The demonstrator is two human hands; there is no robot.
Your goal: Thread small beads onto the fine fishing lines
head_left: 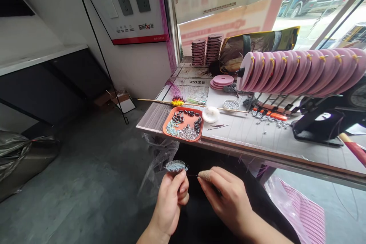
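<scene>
My left hand is closed around a small bundle of grey-blue tube pieces that fan out above its fingers. Just to its right, my right hand pinches something thin and dark between thumb and forefinger, pointing toward the bundle; a bandage covers the fingertip. Both hands are below the table's front edge, over my dark lap. On the table above them sits an orange tray with black and silver small parts.
A white round dish, a small bowl of beads, tweezers and a thin wooden rod lie on the table. Pink spools line a rack at right; more stacks stand behind. A grey bag rests on the floor at left.
</scene>
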